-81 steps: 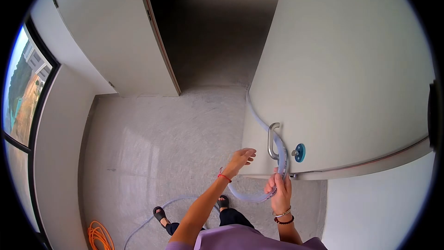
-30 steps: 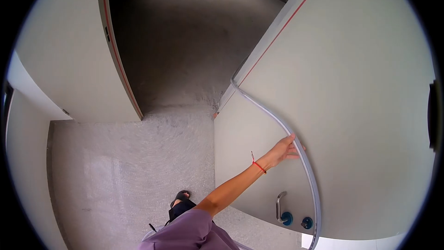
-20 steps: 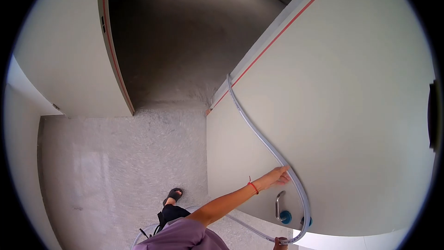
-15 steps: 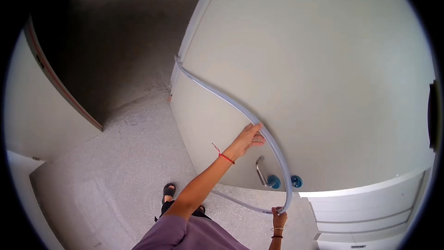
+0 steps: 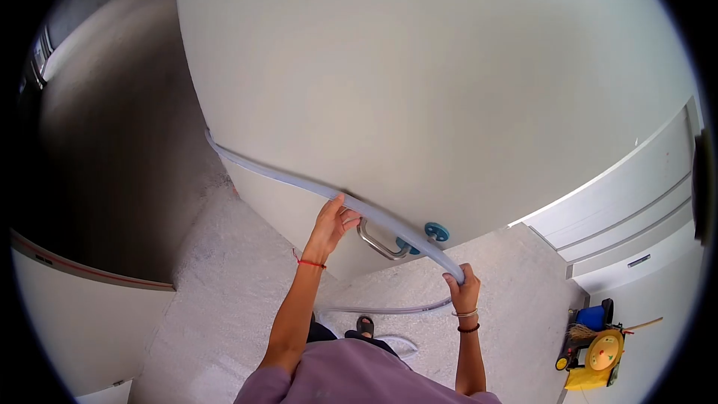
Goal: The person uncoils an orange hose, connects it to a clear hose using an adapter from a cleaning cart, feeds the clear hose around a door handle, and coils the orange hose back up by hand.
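Note:
A long grey flexible plastic hose [image 5: 280, 175] runs across the face of a white door [image 5: 449, 105], from the door's left edge down to the right. My left hand [image 5: 333, 223] is at its middle, with fingertips on the hose and the other fingers partly curled below it. Farther along, my right hand [image 5: 465, 289] is closed round the hose. From there the hose bends back, and a lower length [image 5: 396, 310] passes in front of my body toward the floor. Just beneath the hose, beside my left hand, is a metal door handle [image 5: 378, 243] with a teal base.
A second teal-based fitting [image 5: 437, 232] is at the door's bottom edge as seen here. Another white door panel [image 5: 82, 329] stands at left, by a dark opening. Cleaning things with a yellow hat [image 5: 604, 350] are at lower right. Pale floor [image 5: 224, 292] lies around my feet.
The view has turned and shifted right. My right hand has come up toward the door, drawing the hose from a wide bend into a straighter diagonal. My left hand stays at the hose.

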`<state>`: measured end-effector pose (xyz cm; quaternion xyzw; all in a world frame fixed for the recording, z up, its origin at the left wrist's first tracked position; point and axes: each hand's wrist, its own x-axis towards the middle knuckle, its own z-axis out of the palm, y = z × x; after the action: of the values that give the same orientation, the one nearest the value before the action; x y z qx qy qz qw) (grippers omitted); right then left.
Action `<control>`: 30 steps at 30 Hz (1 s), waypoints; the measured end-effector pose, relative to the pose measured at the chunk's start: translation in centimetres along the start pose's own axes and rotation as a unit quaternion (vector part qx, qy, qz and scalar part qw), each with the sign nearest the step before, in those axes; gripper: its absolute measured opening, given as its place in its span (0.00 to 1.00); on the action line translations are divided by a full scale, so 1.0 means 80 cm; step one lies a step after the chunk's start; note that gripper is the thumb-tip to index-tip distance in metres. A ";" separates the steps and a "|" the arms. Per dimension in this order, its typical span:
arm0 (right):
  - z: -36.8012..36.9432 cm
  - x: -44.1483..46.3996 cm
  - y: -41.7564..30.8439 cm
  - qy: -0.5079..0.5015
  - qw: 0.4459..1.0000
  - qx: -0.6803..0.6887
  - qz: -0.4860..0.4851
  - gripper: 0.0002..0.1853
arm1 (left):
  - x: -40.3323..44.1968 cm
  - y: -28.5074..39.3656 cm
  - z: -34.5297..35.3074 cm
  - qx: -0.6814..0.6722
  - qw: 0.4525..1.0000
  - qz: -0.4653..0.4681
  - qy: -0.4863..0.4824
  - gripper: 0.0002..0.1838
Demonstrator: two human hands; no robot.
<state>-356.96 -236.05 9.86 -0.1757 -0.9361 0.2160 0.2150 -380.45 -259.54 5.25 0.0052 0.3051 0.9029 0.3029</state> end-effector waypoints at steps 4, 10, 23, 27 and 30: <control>0.060 -0.011 0.060 -0.067 0.997 -0.043 -0.011 0.19 | 0.007 -0.017 -0.017 0.046 0.998 -0.014 0.039 0.15; 0.103 -0.006 0.064 -0.116 0.993 -0.001 0.023 0.17 | 0.008 -0.019 -0.011 0.130 0.989 0.005 0.064 0.20; 0.160 0.015 0.015 -0.155 0.986 0.064 0.010 0.27 | 0.016 -0.039 -0.038 0.085 0.994 -0.019 0.073 0.24; 0.145 0.019 0.010 -0.105 0.992 0.065 -0.038 0.32 | 0.014 -0.042 -0.034 0.074 0.991 -0.012 0.114 0.26; 0.149 0.003 0.038 -0.071 0.995 0.070 -0.019 0.32 | 0.016 -0.046 -0.058 0.052 0.991 -0.034 0.116 0.27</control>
<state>-362.12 -237.30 -1.25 -0.1267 -0.9348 0.2889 0.1634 -380.38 -259.05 -0.80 -0.0944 0.3847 0.8693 0.2957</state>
